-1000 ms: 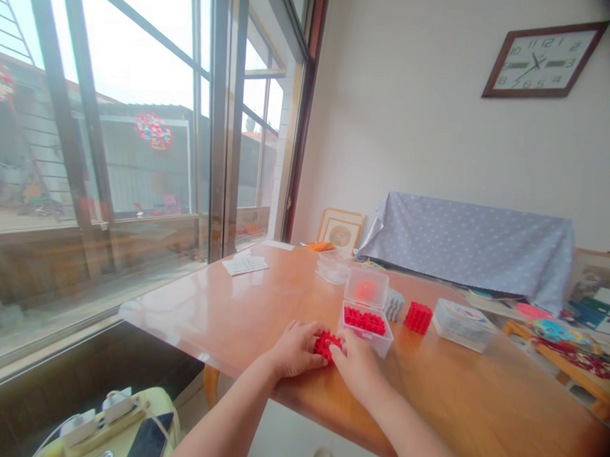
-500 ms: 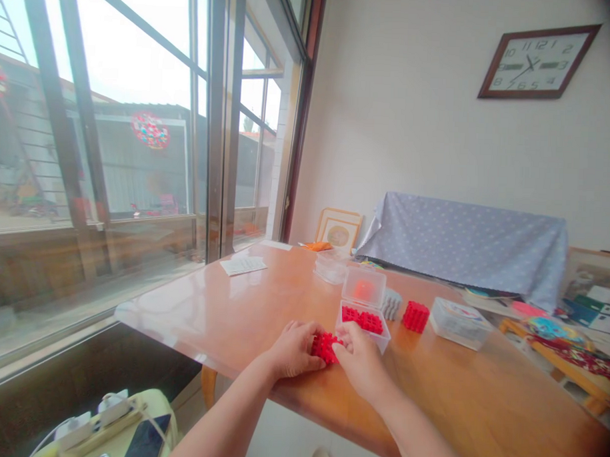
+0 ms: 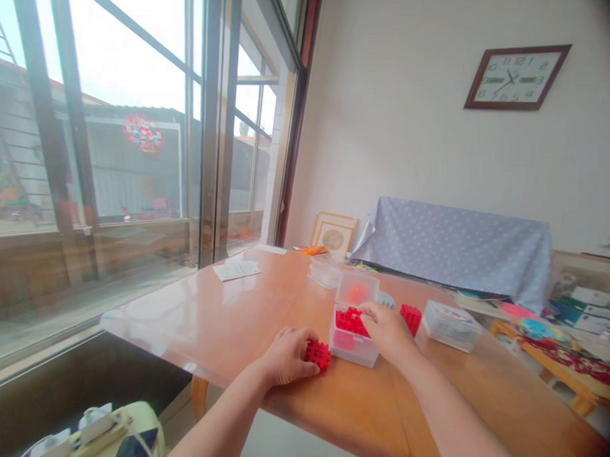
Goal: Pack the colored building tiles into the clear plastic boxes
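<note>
My left hand (image 3: 286,356) is closed around a red plastic block (image 3: 318,355) with a notched, toothed surface, low over the front part of the table. To the right of it stands a clear plastic box (image 3: 354,353) with its lid (image 3: 357,288) tipped open at the back. Red toothed blocks (image 3: 349,319) fill its top. My right hand (image 3: 389,331) reaches over the box's right side, thumb and fingers pinched at a red block there. The hand hides part of the box's contents.
Behind my right hand are a grey block (image 3: 385,299) and another red block (image 3: 410,319). A lidded clear box (image 3: 452,325) stands further right, and another clear container (image 3: 326,272) behind. Papers (image 3: 236,270) lie at the table's (image 3: 171,324) left.
My right hand has left the block held in my left hand and moved up and right to the open box. My left hand keeps its block. The view has shifted slightly.
</note>
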The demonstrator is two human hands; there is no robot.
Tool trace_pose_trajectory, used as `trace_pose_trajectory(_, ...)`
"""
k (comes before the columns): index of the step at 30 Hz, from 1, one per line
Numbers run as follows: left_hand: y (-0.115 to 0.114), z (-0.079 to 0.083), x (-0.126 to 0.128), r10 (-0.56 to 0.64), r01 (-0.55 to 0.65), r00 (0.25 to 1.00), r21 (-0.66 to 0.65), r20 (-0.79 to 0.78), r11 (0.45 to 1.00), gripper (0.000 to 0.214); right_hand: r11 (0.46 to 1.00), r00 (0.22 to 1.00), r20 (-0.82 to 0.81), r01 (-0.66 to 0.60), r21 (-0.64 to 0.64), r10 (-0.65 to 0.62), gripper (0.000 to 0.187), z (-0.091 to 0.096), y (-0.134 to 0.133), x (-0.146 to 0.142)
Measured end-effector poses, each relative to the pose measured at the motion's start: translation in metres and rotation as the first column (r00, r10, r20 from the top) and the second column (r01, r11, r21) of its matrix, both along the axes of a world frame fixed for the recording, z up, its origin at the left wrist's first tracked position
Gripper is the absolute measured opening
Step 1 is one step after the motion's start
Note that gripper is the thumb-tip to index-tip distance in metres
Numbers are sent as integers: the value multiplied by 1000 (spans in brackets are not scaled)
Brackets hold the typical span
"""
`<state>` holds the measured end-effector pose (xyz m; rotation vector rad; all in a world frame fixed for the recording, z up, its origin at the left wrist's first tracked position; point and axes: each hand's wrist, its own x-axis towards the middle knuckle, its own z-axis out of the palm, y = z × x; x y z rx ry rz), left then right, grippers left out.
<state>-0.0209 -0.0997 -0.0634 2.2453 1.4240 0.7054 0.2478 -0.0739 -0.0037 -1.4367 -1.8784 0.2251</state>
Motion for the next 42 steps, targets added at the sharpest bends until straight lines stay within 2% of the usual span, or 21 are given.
trace_pose_trajectory(5, 1, -1, -1, -7, 7, 1000, -1, 1, 1000, 46, 997, 996, 80, -22, -77, 28, 30, -4, -2, -8)
trace_pose_trajectory(9, 3, -3, -1, -9, 9, 1000, -1, 17, 1000, 47, 994, 990, 124, -54, -93, 65, 32, -7, 0, -13)
trace_pose_trajectory(13, 4, -5, -1, -10, 10, 1000, -8, 25, 1000, 49, 993, 983, 175, -35, -117, 55, 32, -11, 1, -15)
trace_pose_trajectory(21, 2, -2, -1, -8, 8, 1000, -9, -8, 1000, 50, 986, 973, 206, -68, -155, 100, 28, -4, -3, -19)
trace_pose_trajectory(36, -1, 4, -2, -29, 29, 1000, -1, -1, 1000, 50, 987, 986, 134, -81, -142, 100, 26, -2, -3, -16)
trace_pose_trajectory(40, -3, 7, -3, -52, 53, 996, -10, 72, 999, 52, 998, 995, 90, -30, -51, 34, 27, 3, -12, -22)
trace_pose_trajectory(42, -3, 5, -4, -59, 60, 991, -5, 117, 998, 54, 998, 996, 67, -64, -8, 64, 27, 3, -21, -30)
